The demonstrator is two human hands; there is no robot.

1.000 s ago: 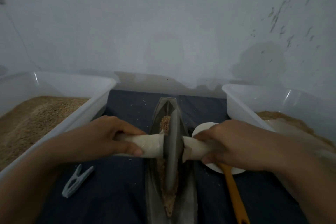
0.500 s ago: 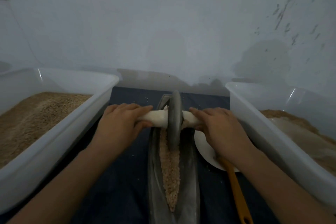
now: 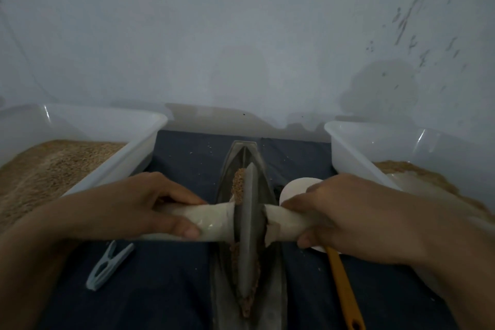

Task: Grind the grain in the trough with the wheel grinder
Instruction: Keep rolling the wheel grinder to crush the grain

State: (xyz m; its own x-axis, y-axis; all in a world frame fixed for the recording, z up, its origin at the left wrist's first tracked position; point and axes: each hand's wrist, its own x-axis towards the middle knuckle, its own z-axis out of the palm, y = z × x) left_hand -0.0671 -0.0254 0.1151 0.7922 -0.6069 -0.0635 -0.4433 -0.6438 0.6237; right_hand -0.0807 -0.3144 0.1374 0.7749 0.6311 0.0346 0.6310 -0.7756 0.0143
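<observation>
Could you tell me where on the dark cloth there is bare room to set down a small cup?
Bare cloth between the left tub and the trough, beyond the left hand. Crowded right of the trough: white dish, orange handle. A clothespin lies near left.

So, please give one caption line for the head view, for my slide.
Both hands, left hand and right hand, grip the wheel grinder handles, wheel standing in the grain-filled trough between two plastic tubs.

Left hand and right hand both reach forward, fingers curled in a grip
</observation>
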